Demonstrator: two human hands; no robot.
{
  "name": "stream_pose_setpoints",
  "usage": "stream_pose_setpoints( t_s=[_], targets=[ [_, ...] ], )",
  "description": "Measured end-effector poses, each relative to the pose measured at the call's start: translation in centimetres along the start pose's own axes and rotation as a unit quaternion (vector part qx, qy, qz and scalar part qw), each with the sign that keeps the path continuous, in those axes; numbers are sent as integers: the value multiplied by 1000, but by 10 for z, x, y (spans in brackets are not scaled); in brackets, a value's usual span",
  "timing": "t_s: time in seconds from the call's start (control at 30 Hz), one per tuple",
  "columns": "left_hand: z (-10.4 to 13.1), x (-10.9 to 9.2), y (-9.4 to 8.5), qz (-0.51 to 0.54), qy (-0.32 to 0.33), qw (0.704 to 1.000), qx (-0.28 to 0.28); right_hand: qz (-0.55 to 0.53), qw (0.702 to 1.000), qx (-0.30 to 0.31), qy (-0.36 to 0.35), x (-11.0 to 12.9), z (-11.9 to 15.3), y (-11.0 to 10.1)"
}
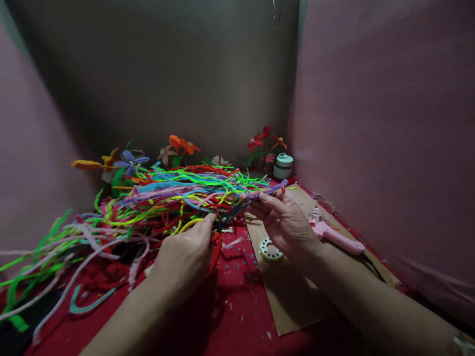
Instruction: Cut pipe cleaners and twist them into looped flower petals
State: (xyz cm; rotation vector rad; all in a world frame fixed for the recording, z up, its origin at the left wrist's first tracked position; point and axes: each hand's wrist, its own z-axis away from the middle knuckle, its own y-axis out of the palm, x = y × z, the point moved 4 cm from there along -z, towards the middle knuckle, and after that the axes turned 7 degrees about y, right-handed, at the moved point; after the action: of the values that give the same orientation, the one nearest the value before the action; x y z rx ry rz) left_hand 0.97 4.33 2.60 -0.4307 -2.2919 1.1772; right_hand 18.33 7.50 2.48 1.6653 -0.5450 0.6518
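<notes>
My left hand [189, 249] is closed around red-handled pliers [230, 216] with long dark jaws. The jaws point up and to the right, and their tips are at the purple pipe cleaner [272, 189]. That fuzzy purple piece is pinched between the thumb and fingers of my right hand [284, 220], its free end sticking out to the upper right. A small red bit shows beside it. Left of and behind both hands lies a big loose heap of pipe cleaners [174, 190] in green, pink, blue, yellow and red. My fingers partly hide the pliers' handles.
A brown board [293, 301] lies on the red cloth [237, 301], bearing a white ring with holes [270, 249] and a pink glue gun [337, 237] with a cord. Pipe-cleaner flowers [131, 160] and a lidded jar [283, 166] stand behind. Pink walls flank both sides.
</notes>
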Motion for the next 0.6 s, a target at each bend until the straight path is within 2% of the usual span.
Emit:
stream_pose_setpoints(
  t_s=[0.1, 0.3, 0.6],
  targets=[
    [1, 0, 1, -15, 4, 1000, 9, 9, 1000, 3, 8, -1, 1, 1],
    [2, 0, 2, -60, -1, 998, 30, -11, 999, -30, 27, -2, 1, -2],
    [2, -1, 1, -86, 4, 995, 39, -10, 999, -18, 40, -4, 0, -4]
  ],
)
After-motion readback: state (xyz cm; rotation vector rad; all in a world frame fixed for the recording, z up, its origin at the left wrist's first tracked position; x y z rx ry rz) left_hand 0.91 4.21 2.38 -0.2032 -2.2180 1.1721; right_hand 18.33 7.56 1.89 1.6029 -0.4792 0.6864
